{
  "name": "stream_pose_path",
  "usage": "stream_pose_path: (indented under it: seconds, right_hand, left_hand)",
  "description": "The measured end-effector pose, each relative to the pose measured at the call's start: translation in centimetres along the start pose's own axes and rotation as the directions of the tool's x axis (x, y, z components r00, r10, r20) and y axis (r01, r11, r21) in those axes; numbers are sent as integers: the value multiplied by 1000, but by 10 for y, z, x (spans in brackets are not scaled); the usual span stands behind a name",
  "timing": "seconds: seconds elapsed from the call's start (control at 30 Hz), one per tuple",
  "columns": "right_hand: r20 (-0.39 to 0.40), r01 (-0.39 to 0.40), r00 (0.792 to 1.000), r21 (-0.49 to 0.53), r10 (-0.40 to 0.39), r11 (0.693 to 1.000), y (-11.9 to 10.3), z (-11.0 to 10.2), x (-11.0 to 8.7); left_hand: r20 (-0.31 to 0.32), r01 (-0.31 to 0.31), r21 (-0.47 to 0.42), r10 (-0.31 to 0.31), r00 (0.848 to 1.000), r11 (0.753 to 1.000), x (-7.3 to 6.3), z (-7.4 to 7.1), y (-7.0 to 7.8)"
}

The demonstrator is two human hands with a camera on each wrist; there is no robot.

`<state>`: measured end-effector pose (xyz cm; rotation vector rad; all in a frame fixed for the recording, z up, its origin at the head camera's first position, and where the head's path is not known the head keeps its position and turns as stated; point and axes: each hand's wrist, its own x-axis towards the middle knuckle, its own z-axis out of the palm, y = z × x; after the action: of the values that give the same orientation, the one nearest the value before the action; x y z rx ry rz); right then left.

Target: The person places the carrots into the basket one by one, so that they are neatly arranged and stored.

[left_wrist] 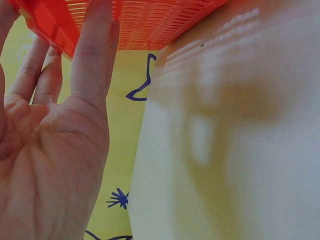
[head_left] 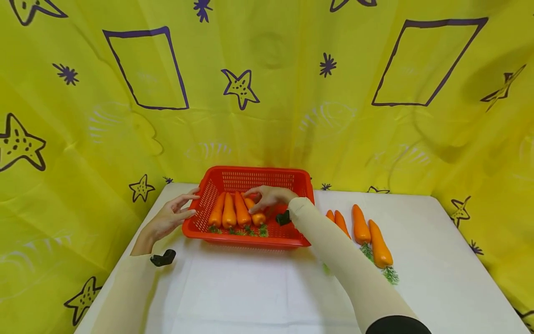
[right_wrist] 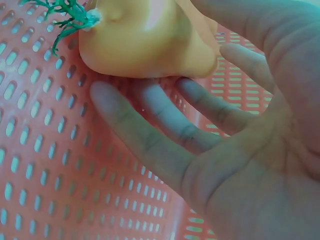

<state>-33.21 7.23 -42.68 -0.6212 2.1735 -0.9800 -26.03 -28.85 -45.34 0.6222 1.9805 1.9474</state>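
Observation:
Several orange toy carrots (head_left: pixel 229 211) with green tops lie side by side in a red perforated plastic basket (head_left: pixel 250 240). My right hand (head_left: pixel 270 197) is inside the basket, over the rightmost carrot (head_left: pixel 259 218). In the right wrist view, the fingers (right_wrist: pixel 145 132) of that hand are spread and loosely bent beside the carrot (right_wrist: pixel 140 40), without closing round it. My left hand (head_left: pixel 168 219) is at the basket's left end, its extended fingers (left_wrist: pixel 90 60) touching or very near the rim; exact contact is hard to tell.
More carrots (head_left: pixel 379 246) lie on the white table (head_left: pixel 250 287) to the right of the basket, some partly hidden behind my right forearm. A yellow curtain (head_left: pixel 267 130) with drawn stars hangs behind the table and along its sides.

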Motion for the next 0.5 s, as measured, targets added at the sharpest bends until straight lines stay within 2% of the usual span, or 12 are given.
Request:
stream_pose_path:
  seconds: [0.27,0.5]
  right_hand:
    - [82,-43,996,64,38,997,-8,-12,-19]
    - [18,93,996,7,-93,996,-17,-31,-54]
  left_hand:
    - [-4,1,7,-1,1000,1000,0,1,0]
    - [-1,-10,7,10,1000,1000,1,1,-2]
